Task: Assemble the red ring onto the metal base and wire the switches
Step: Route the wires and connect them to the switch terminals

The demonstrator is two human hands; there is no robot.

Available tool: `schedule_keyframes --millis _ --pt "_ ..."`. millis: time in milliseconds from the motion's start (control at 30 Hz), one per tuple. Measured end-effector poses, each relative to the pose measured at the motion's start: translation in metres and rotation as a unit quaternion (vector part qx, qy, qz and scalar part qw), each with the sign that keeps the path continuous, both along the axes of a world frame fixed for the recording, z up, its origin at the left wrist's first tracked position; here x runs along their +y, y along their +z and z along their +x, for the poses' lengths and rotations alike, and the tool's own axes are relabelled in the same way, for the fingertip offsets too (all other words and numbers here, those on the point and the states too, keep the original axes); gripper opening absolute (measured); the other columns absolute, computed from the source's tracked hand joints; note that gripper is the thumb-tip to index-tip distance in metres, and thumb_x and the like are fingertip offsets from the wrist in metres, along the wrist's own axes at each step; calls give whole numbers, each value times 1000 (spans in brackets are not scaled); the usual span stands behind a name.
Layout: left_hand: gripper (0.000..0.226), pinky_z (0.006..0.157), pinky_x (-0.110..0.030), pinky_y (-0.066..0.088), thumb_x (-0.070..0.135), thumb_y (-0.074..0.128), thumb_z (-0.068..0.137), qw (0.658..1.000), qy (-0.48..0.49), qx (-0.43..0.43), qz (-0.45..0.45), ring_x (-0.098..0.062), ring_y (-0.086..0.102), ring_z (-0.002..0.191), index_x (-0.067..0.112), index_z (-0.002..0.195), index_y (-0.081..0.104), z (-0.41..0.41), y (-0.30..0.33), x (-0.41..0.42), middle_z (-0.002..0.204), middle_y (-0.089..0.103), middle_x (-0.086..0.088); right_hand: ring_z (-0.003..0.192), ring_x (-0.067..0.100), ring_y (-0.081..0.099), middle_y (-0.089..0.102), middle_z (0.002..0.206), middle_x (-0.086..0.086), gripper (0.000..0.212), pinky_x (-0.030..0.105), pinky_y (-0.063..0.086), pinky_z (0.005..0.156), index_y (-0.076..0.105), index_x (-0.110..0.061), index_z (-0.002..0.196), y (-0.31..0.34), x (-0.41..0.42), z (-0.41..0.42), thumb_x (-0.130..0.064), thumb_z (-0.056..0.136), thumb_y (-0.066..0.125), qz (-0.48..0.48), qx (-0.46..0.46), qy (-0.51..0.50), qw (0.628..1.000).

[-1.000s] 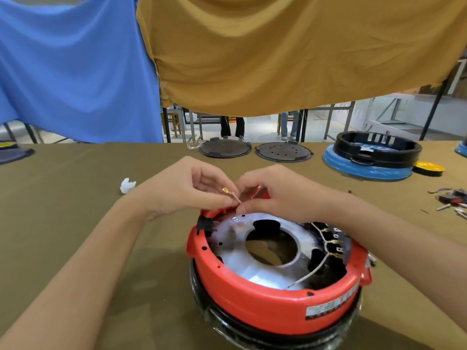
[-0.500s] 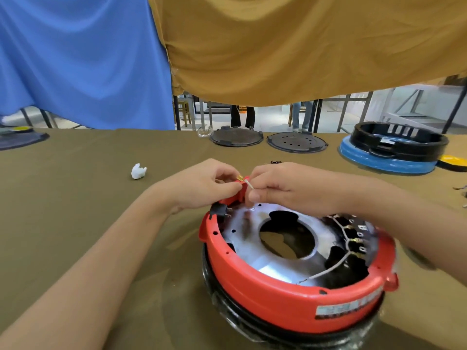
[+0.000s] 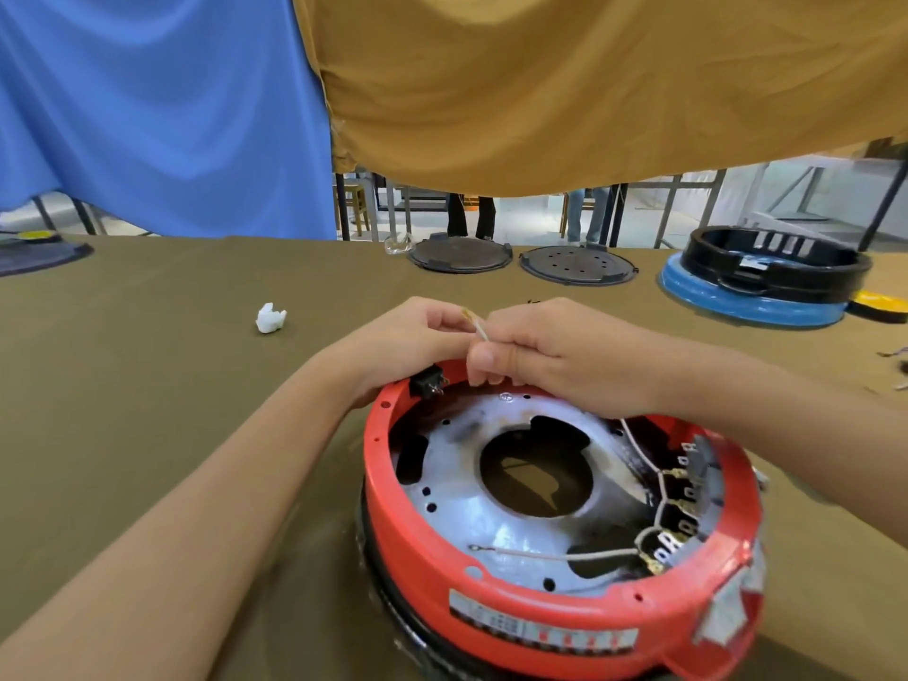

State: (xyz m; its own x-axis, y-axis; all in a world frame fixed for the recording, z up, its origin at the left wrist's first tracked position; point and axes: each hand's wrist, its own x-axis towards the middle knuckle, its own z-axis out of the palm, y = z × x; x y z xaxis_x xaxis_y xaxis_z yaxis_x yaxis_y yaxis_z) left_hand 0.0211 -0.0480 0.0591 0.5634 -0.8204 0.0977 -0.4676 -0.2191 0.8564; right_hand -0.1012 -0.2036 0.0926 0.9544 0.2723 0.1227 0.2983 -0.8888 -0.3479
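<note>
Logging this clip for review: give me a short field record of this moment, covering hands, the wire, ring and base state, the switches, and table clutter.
left hand: left hand pinches the wire tip beside the right hand
right hand: right hand grips the wire over the ring's far rim
ring: red ring sits around the metal base
switches: black switch at far-left rim; terminal block at right, wired
loose lead: white lead lies across the base
table: white scrap, two dark discs

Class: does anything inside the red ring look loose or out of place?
Yes. A pale wire lies across the silver metal base inside the red plastic ring, its ring-terminal end unattached.
</note>
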Motion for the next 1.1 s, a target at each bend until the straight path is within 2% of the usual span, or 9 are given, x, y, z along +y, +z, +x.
schedule_keyframes --millis 133,267,333,433,600,733,867,967,1100 --pt "12 87 -36 57 33 70 82 999 -14 27 -20 -29 72 89 25 79 78 0 -2 1 92 77 -9 80 11 61 71 82 -9 14 30 48 76 53 -25 108 -1 5 -1 -32 106 40 56 -15 -7 998" --pt "13 69 -24 55 34 69 79 999 -7 32 -23 -14 69 74 27 71 76 1 -4 0 80 76 -1 77 4 58 69 78 -9 16 21 46 75 54 -25 108 -7 12 -6 -27 107 38 113 -27 -6 993" --pt "12 72 -28 56 29 67 79 999 -7 30 -19 -15 68 75 26 70 75 2 -5 -1 81 75 -4 72 2 54 64 75 -12 20 15 41 68 59 -27 107 -8 14 -7 -25 107 39 95 -42 -13 995" --pt "14 82 -39 57 19 66 79 999 -9 46 -19 -23 71 81 28 79 77 4 -6 0 90 77 -10 67 9 56 60 70 -13 25 19 44 66 66 -25 98 -8 15 -6 -17 105 43 75 -36 -24 996" --pt "23 74 -35 55 13 67 89 999 -10 45 -19 -17 68 76 29 77 77 4 -6 0 87 76 -10 50 7 54 64 69 -4 27 23 53 59 70 -18 90 -2 16 0 -10 102 47 68 -31 -38 996" --pt "24 91 -51 53 9 62 86 999 0 44 -9 -25 66 82 27 76 76 2 -5 0 91 74 -16 75 14 66 69 86 -2 23 25 55 76 72 -19 108 0 16 4 -14 103 51 53 -3 -35 998" --pt "19 98 -53 52 9 64 85 998 8 61 -7 -29 67 88 17 98 75 3 -5 0 102 74 -18 93 7 55 56 100 -10 31 23 43 86 65 -29 125 1 4 -3 -13 102 52 -12 -2 -23 1000" --pt "21 99 -52 52 27 72 91 998 7 56 -2 -30 71 93 14 107 74 3 -5 0 105 75 -14 92 0 61 64 92 -17 27 22 48 90 68 -27 119 5 -2 -6 -12 96 62 17 -22 -33 999" --pt "14 88 -43 57 28 72 89 998 -1 60 -3 -21 73 84 23 101 77 6 -7 -1 97 77 -7 86 -5 63 72 91 -17 17 17 49 81 74 -27 105 6 4 -4 -17 96 65 -8 -3 -13 1000"
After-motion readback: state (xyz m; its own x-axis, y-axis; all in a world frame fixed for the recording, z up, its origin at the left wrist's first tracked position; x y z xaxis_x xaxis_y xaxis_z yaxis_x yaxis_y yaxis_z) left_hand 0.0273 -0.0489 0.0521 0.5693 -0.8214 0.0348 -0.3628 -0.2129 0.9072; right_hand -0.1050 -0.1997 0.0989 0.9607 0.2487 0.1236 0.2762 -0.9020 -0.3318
